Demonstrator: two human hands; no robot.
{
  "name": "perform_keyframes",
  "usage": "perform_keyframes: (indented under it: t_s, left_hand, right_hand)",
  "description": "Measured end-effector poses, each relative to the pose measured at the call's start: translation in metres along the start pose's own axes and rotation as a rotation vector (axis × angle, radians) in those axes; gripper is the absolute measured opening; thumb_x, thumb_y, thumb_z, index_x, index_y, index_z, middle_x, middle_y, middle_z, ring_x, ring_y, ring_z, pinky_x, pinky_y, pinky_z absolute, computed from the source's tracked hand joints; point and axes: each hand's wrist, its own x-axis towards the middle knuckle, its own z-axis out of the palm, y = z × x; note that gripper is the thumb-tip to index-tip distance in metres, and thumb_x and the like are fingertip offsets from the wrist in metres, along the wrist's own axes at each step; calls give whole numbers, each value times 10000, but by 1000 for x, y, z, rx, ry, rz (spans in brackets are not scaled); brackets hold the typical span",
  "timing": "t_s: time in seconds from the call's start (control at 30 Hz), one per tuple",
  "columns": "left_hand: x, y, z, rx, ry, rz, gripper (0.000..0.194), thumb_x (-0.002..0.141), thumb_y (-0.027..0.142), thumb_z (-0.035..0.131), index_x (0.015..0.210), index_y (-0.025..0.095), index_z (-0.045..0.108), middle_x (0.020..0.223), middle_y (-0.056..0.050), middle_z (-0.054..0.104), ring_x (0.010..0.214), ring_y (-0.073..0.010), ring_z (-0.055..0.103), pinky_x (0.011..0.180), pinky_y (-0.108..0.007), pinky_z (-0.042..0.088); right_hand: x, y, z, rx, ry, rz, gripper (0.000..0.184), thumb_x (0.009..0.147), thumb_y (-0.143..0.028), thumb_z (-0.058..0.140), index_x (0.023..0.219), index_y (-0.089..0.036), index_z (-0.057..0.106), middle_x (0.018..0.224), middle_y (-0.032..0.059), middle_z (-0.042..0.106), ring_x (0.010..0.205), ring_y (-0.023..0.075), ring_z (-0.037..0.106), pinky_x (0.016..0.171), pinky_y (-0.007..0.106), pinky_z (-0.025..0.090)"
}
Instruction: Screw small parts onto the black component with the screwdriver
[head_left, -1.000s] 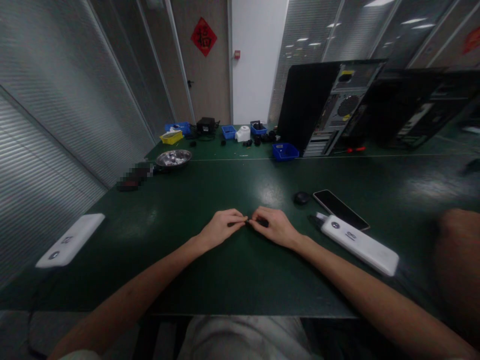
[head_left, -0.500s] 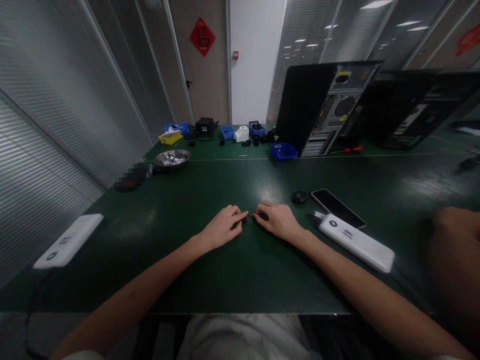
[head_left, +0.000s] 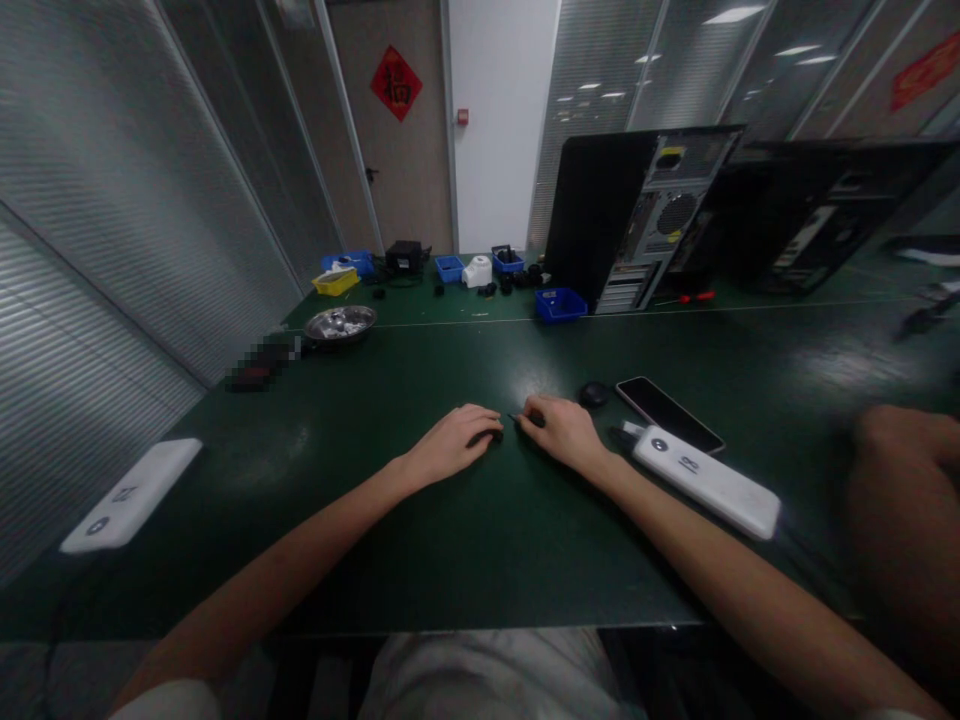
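Note:
My left hand (head_left: 456, 440) rests low over the green table, fingers curled round a small dark piece (head_left: 487, 436) whose kind I cannot make out. A short gap to the right, my right hand (head_left: 561, 428) is closed, and a thin pointed tool (head_left: 514, 417) pokes out from its fingertips toward the left hand. Most of that tool is hidden by the fingers. Just beyond the right hand lies a round black object (head_left: 594, 394).
A phone (head_left: 670, 413) and a white power bank (head_left: 705, 478) lie to the right; another power bank (head_left: 133, 495) lies far left. Behind are a metal dish (head_left: 340, 323), a blue bin (head_left: 561, 304) and a computer case (head_left: 600, 215). Another person's arm (head_left: 904, 490) rests at right.
My hands have drawn slightly apart, and the left fingers now cover the dark piece from above. The thin tool shows more clearly at my right fingertips. The view has shifted slightly.

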Motion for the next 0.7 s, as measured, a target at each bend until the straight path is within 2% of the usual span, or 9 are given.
perform_keyframes:
  t_s: [0.13, 0.2, 0.27, 0.37, 0.53, 0.6, 0.7]
  left_hand:
    - [10, -8, 2, 40, -13, -22, 303, 982, 183, 540, 1249, 227, 678, 1223, -74, 689, 1168, -217, 599, 1041, -411, 473]
    - [3, -22, -6, 73, 2, -80, 311, 985, 213, 540, 1265, 228, 672, 1228, -72, 685, 1148, -212, 605, 1016, -392, 487]
    - [-15, -43, -22, 121, 32, -177, 340, 992, 241, 518, 1303, 227, 653, 1254, -75, 671, 1149, -215, 603, 1002, -384, 494]
    - [-61, -83, -64, 241, 118, -407, 371, 988, 266, 487, 1316, 206, 650, 1271, -96, 657, 1170, -243, 591, 1013, -392, 479]
    - [-159, -137, -140, 491, 330, -860, 383, 933, 283, 499, 1216, 112, 693, 1211, -154, 668, 1140, -320, 583, 1010, -428, 444]
    - [-191, -150, -158, 566, 412, -1024, 378, 916, 264, 496, 1180, 87, 700, 1141, -147, 684, 1077, -325, 595, 953, -424, 460]
    - [-219, -166, -168, 615, 469, -1167, 355, 901, 259, 525, 1160, 100, 709, 1023, -86, 705, 1007, -289, 601, 902, -372, 471]
  right_hand:
    - [0, 1, 0, 19, -8, 10, 226, 978, -438, 585, 905, -242, 672, 882, 25, 701, 778, 174, 625, 595, 264, 323]
    - [0, 1, -1, 30, -14, 12, 229, 978, -435, 584, 896, -239, 668, 876, 24, 700, 761, 171, 621, 589, 263, 322]
    - [-1, 1, -2, 47, -22, 7, 227, 980, -434, 585, 898, -239, 667, 880, 22, 699, 746, 165, 615, 587, 261, 327]
    - [-2, 2, -2, 73, -27, 5, 223, 982, -439, 588, 915, -242, 669, 903, 23, 701, 750, 163, 614, 587, 260, 335]
    - [-2, 2, -1, 93, -19, 21, 213, 976, -436, 602, 916, -245, 674, 911, 25, 705, 765, 172, 619, 596, 266, 339]
    - [-2, 2, -1, 98, -21, 21, 212, 977, -435, 601, 919, -245, 677, 916, 25, 708, 767, 173, 620, 598, 267, 345]
    - [-1, 2, -2, 102, -30, 17, 224, 983, -440, 590, 919, -244, 678, 916, 24, 711, 764, 172, 620, 602, 265, 355]
